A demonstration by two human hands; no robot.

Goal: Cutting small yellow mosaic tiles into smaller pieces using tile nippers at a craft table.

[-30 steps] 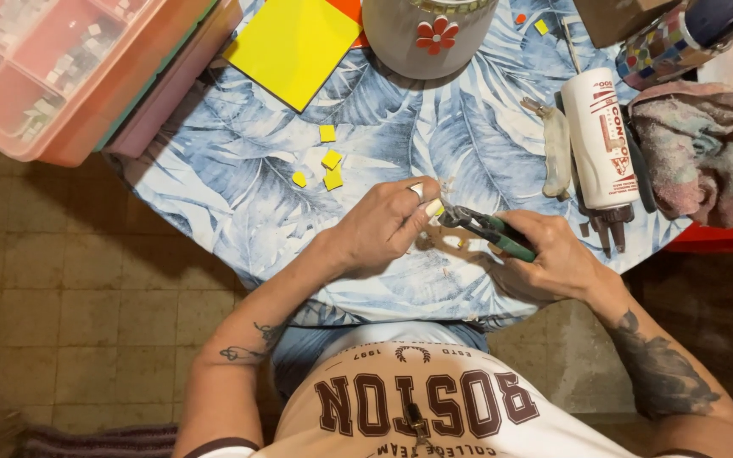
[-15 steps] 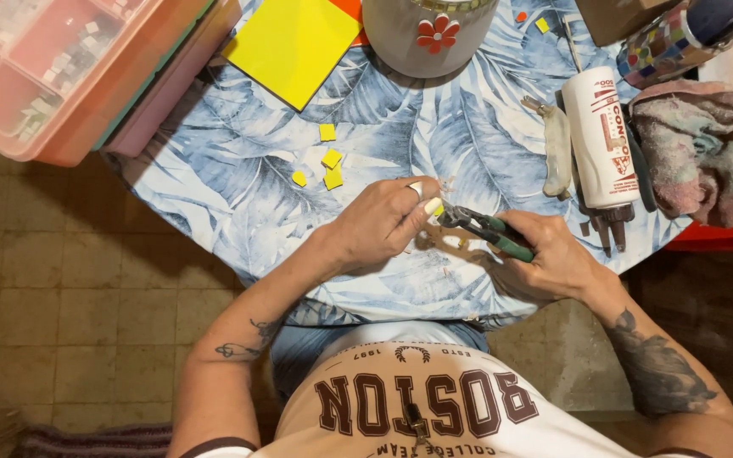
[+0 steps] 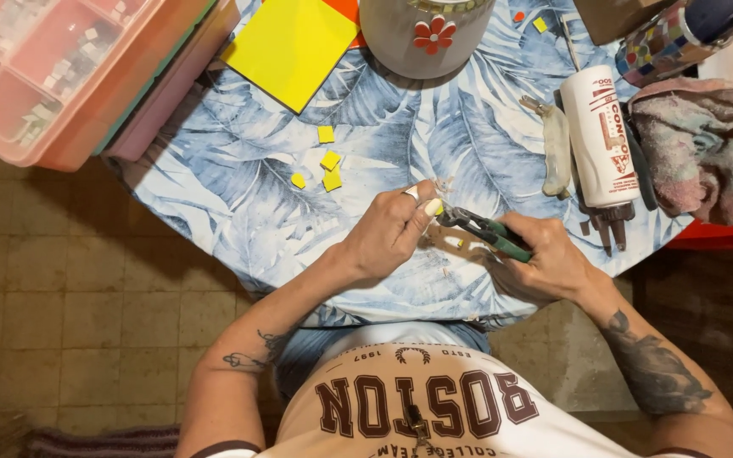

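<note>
L hand [image 3: 392, 233] pinches a small yellow tile piece [image 3: 436, 207] between thumb and fingertips, fingers curled tight, over the middle of the table. R hand [image 3: 545, 267] is closed round the green handles of a pair of nippers [image 3: 484, 229]; the tool's dark head meets the tile piece at the L fingertips. Can't tell how far the tool's jaws are closed.

Table w/ blue-and-white leaf-print cloth [image 3: 239, 195]. Just up-left of the L hand: four small yellow tile bits [image 3: 326, 161], loose, close together. Further up, a big yellow square sheet [image 3: 292, 47], lying cornerwise, an orange sheet edge peeking out behind it. Top centre: a grey round pot [image 3: 426, 34] w/ a red flower stuck on its side.

R of the hands: a white cylindrical bottle [image 3: 601, 136] lying on its side, red print on the label, nozzle end toward the person. Beside it a pale, smeared tool [image 3: 557, 148]. Far R: a crumpled pinkish-grey rag [image 3: 702, 140]. Top R corner: a mosaic-covered object [image 3: 659, 42], multicolour squares.

Top L: an orange translucent compartment box [image 3: 53, 76] w/ small pieces in its sections, overhanging the table edge.
</note>
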